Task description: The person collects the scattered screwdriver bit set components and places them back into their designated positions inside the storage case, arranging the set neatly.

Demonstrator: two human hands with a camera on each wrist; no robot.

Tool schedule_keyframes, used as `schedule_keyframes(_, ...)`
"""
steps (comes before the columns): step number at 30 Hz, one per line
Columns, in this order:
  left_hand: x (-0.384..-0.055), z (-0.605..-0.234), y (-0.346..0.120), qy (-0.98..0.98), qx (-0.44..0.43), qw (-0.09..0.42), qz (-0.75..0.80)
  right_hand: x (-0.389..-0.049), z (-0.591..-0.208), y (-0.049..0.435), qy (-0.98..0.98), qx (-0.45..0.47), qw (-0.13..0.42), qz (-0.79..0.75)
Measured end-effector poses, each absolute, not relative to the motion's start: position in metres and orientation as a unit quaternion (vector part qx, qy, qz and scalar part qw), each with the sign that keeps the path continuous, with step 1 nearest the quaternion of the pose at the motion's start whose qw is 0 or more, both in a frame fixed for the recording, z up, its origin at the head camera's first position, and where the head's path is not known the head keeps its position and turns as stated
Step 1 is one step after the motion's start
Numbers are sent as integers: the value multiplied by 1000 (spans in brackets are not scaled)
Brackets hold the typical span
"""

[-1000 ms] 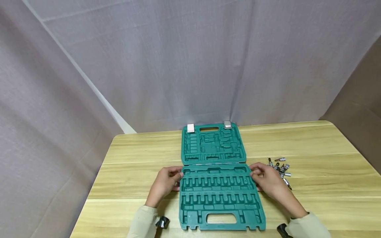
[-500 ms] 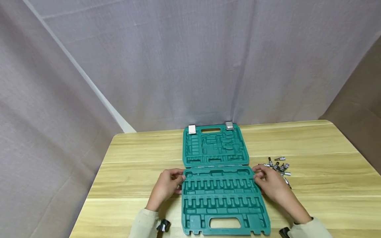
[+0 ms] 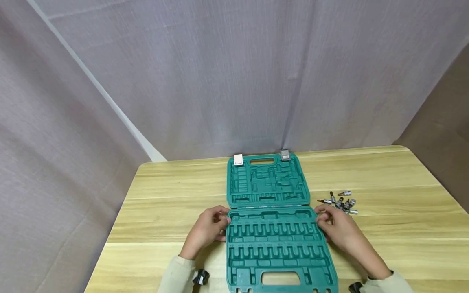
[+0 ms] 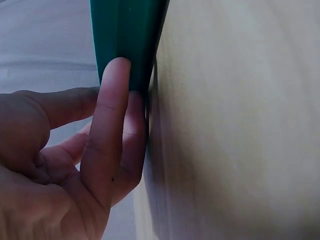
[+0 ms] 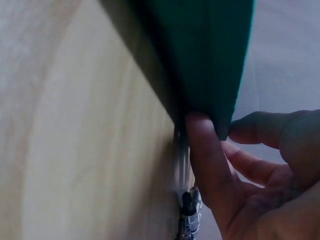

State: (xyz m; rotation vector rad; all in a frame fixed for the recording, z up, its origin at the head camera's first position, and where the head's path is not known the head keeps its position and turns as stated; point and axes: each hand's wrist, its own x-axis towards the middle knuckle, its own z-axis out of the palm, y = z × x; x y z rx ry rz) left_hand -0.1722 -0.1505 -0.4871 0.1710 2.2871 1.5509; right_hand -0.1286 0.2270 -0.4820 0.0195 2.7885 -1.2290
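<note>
A green plastic socket-set case (image 3: 276, 242) lies unfolded on the wooden table, its moulded slots bare. My left hand (image 3: 207, 228) grips its left side near the hinge, thumb at the top edge. On the opposite side my right hand (image 3: 340, 228) holds the case the same way. In the left wrist view, fingers (image 4: 107, 120) lie against the green side wall (image 4: 125, 35), close to the tabletop. The right wrist view has a fingertip (image 5: 200, 125) on the case wall (image 5: 205, 55) and the thumb at its upper edge.
Several metal bit sockets (image 3: 344, 203) lie in a loose heap right of the case, close beyond my right hand. Two metallic latches (image 3: 238, 159) sit on the lid's far edge. Grey cloth (image 3: 220, 81) hangs behind the table (image 3: 165, 203).
The case has slid toward me and slightly right, with both hands keeping hold of its sides. Its front edge now reaches the bottom of the head view.
</note>
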Motion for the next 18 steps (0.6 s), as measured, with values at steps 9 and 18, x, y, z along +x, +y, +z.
schedule_keyframes(9,-169,-488,-146,816,70,174,546,-121,-484,230,907,21,41,-419)
schedule_keyframes(18,-168,-490,-149,816,51,162,552,-122,-481,227,899,17,40,-436)
